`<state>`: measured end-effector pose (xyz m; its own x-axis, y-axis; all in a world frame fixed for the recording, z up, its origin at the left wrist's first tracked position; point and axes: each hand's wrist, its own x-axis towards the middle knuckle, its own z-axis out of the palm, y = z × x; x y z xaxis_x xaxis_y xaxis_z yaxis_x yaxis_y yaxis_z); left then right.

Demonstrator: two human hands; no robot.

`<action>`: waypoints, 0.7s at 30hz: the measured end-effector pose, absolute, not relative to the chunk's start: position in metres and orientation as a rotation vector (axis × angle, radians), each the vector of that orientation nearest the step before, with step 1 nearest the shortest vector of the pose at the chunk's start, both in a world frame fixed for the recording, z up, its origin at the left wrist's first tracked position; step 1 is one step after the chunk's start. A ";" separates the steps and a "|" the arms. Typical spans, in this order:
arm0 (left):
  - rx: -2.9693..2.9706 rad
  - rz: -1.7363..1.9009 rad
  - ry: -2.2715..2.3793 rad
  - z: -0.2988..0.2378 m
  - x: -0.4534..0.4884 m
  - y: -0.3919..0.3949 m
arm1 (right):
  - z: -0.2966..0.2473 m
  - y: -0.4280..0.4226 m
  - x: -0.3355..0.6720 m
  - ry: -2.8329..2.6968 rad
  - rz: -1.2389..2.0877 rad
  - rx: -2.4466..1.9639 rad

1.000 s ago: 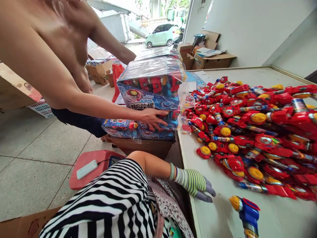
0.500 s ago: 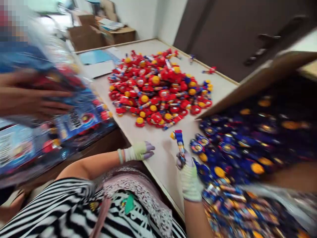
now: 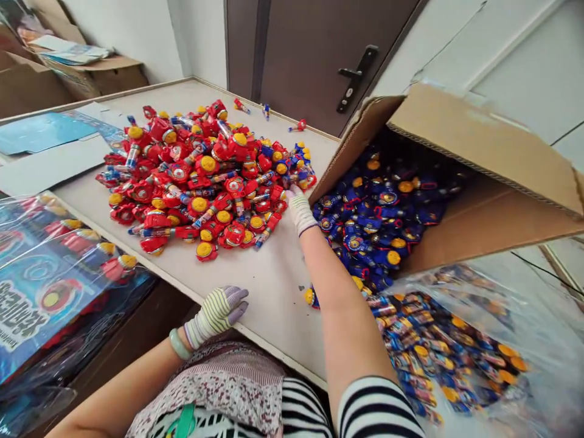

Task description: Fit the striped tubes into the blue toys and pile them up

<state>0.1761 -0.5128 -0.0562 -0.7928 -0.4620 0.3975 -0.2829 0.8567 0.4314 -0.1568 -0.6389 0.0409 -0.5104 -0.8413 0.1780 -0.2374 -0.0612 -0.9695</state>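
Observation:
A large heap of red toy spinning-top launchers with yellow caps (image 3: 191,182) lies on the pale table (image 3: 269,292). My right hand (image 3: 298,210), in a white knit glove, is at the heap's right edge, fingers together; I cannot tell if it holds anything. Just right of it, a cardboard box (image 3: 479,158) tips open toward the table, full of blue toy launchers (image 3: 374,213). One blue toy with a yellow end (image 3: 311,297) lies by the box. My left hand (image 3: 216,313), in a striped glove with purple fingertips, rests open at the table's near edge, holding nothing.
Film-wrapped blue printed toy boxes (image 3: 43,292) stand below the table's left edge. A clear plastic bag of packaged blue toys (image 3: 438,347) lies at lower right. Flat blue card sheets (image 3: 43,134) lie at the far left. A dark door (image 3: 314,61) stands behind the table.
The view has swung right and steadied. My right hand has moved to the red heap's edge, and no blue toy shows in it. My left hand has moved slightly along the table edge.

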 end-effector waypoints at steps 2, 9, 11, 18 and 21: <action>0.516 -0.549 -2.539 -0.054 0.181 -0.513 | 0.027 -0.609 -0.144 1.744 -1.608 -1.031; 0.873 -1.035 -2.359 -0.043 0.173 -0.527 | 0.031 -0.383 -0.151 2.060 -1.761 -0.714; 0.846 -1.122 -2.420 -0.029 0.148 -0.530 | 0.039 -0.319 -0.155 2.305 -1.725 -0.660; 0.084 -0.679 -3.069 0.030 0.016 -0.490 | 0.024 -0.221 -0.110 2.656 -0.835 -1.065; -0.148 -0.394 -3.201 0.029 -0.010 -0.470 | 0.014 -0.217 -0.083 2.617 -0.312 -1.168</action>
